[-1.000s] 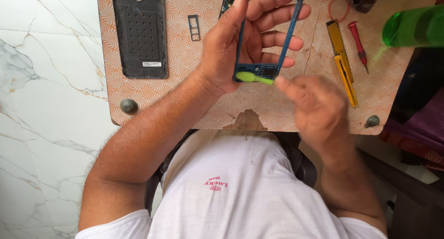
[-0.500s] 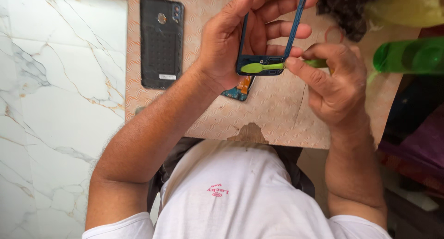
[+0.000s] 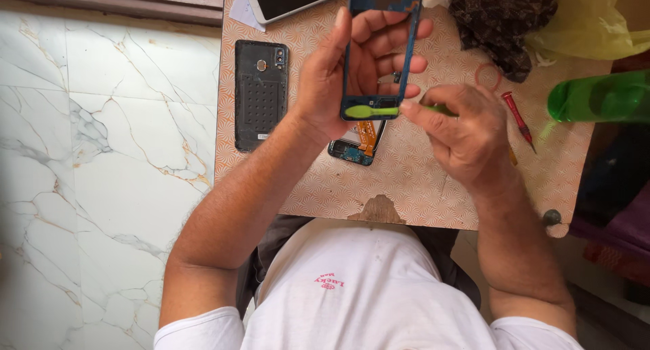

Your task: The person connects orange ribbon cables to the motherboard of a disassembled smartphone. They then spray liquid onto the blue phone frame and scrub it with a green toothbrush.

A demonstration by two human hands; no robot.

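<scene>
left hand [image 3: 352, 72] raised, fingers curled in a grip; right hand [image 3: 460, 130] pinching beside it.

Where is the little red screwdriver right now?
In the head view, the red screwdriver lies on the patterned table at the right, just beyond the right hand, below a red ring and near the green bottle.

A black phone back cover [image 3: 261, 96], red screwdriver [image 3: 517, 119] and green bottle [image 3: 599, 97] lie nearby.

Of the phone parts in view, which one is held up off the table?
The blue phone frame, gripped by the left hand. The black back cover and the small circuit board lie flat on the orange patterned table.
</scene>
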